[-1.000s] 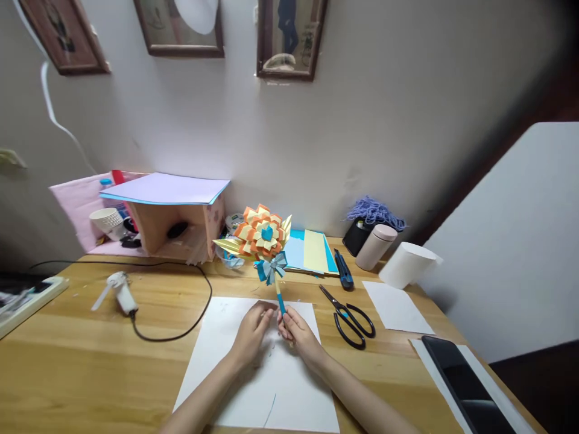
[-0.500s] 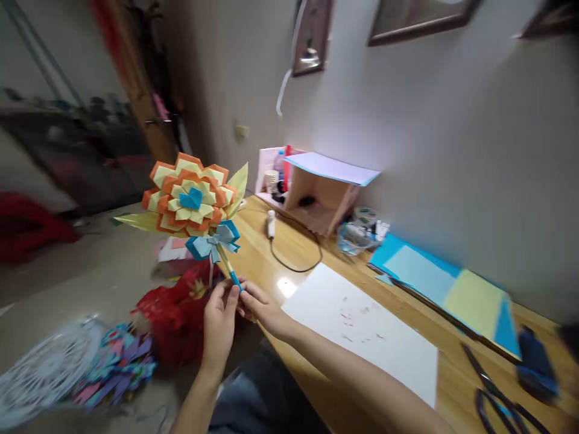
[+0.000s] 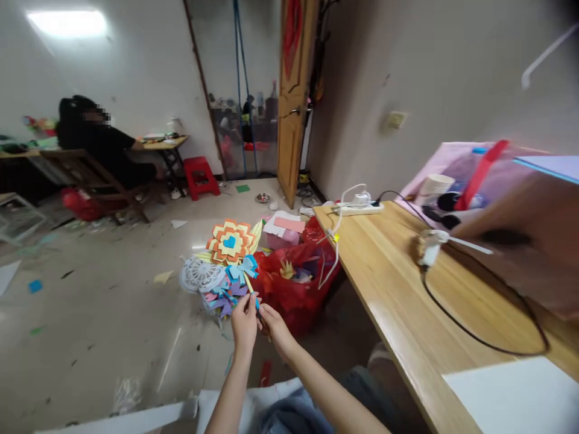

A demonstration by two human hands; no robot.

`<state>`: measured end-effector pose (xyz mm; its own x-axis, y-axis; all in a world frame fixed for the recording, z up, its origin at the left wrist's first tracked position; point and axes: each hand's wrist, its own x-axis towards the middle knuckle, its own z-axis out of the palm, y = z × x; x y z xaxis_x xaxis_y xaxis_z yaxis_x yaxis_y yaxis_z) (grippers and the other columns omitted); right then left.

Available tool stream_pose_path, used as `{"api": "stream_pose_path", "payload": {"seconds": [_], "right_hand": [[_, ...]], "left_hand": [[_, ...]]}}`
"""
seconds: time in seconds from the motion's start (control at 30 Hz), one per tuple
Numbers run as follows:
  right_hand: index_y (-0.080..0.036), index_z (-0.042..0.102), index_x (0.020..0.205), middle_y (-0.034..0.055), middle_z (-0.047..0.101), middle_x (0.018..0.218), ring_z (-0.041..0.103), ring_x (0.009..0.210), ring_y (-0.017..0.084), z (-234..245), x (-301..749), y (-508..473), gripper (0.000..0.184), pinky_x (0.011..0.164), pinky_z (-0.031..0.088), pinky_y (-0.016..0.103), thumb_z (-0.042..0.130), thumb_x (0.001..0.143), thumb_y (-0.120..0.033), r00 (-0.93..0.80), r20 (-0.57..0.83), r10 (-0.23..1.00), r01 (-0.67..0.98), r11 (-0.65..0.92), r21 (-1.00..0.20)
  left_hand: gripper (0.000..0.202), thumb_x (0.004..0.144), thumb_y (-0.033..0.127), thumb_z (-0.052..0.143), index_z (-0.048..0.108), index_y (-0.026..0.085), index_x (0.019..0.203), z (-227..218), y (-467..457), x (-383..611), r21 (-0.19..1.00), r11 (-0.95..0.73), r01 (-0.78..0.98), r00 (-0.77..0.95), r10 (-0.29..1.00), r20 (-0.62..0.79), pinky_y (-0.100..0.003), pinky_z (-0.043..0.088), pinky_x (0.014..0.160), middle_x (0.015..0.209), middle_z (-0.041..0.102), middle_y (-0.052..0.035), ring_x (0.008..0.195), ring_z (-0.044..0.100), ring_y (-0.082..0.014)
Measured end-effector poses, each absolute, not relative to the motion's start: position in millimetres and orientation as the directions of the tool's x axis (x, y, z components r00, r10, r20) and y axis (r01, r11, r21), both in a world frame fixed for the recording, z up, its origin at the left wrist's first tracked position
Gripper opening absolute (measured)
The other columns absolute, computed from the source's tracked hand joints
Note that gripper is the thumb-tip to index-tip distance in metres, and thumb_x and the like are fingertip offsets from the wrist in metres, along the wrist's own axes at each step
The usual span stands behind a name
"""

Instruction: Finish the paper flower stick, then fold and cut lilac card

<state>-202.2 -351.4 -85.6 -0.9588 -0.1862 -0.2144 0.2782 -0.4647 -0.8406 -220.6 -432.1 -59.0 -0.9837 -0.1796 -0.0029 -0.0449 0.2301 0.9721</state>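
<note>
Both my hands hold a paper flower (image 3: 240,239) by its stem, out over the floor to the left of the table. Its layered petals are orange and pale yellow around a blue centre, with pale yellow leaves behind. A blue paper bow (image 3: 242,269) is fixed on the stem below the bloom. My left hand (image 3: 245,316) pinches the stem at its blue-wrapped lower part. Just beneath, my right hand (image 3: 274,326) has its fingers closed on the stem's end, which they partly hide.
A wooden table (image 3: 384,289) runs along my right, with a power strip (image 3: 359,208), a charger and cable, and white paper (image 3: 520,392). Below stands a red plastic bag (image 3: 289,307). Behind the flower is a white lattice-topped stool (image 3: 199,275). A person (image 3: 97,141) sits far left.
My view has swung left, so the door and the seated person show and much of the table has left the picture. The flower has turned along with me, still in both hands.
</note>
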Motion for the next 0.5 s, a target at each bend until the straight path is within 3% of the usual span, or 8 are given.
{"api": "stream_pose_path", "payload": {"seconds": [0.13,0.27,0.4,0.5], "right_hand": [[-0.019,0.048,0.075,-0.0053,0.047,0.057,0.033,0.043,0.007,-119,-203,-362,0.046,0.042,0.022,0.021,0.056,0.068,-0.065,-0.939,-0.284,-0.192,0.333,-0.308,-0.891],[-0.021,0.054,0.093,0.0024,0.058,0.083,0.052,0.071,0.016,-146,-199,-353,0.051,0.060,0.038,0.026,0.061,0.063,-0.061,-0.927,-0.356,-0.121,0.367,-0.081,-0.927],[-0.021,0.053,0.100,0.0055,0.060,0.090,0.055,0.077,0.019,-167,-198,-334,0.059,0.066,0.041,0.031,0.059,0.061,-0.064,-0.894,-0.426,-0.140,0.435,-0.035,-0.900],[-0.021,0.055,0.099,0.0053,0.061,0.089,0.056,0.079,0.020,-177,-197,-322,0.054,0.067,0.041,0.032,0.058,0.063,-0.062,-0.899,-0.413,-0.148,0.421,-0.029,-0.907]], "left_hand": [[0.039,0.081,0.042,0.043,0.067,0.013,0.093,-94,-452,-230,0.929,0.334,-0.161,-0.957,-0.284,-0.063,-0.030,0.050,0.066,0.085,0.071,-0.0116,0.075,0.066,-0.0214],[0.033,0.082,0.036,0.043,0.068,0.014,0.083,-115,-476,-256,0.862,0.428,-0.272,-0.911,-0.403,-0.088,-0.030,0.048,0.072,0.081,0.071,-0.0096,0.079,0.065,-0.0219],[0.028,0.085,0.030,0.043,0.067,0.015,0.082,-127,-498,-296,0.790,0.438,-0.429,-0.833,-0.530,-0.159,-0.033,0.046,0.073,0.087,0.069,-0.0113,0.088,0.063,-0.0255],[0.025,0.087,0.031,0.048,0.062,0.014,0.098,-132,-508,-328,0.747,0.421,-0.514,-0.791,-0.569,-0.224,-0.035,0.048,0.078,0.102,0.063,-0.0098,0.092,0.060,-0.0220]]}}
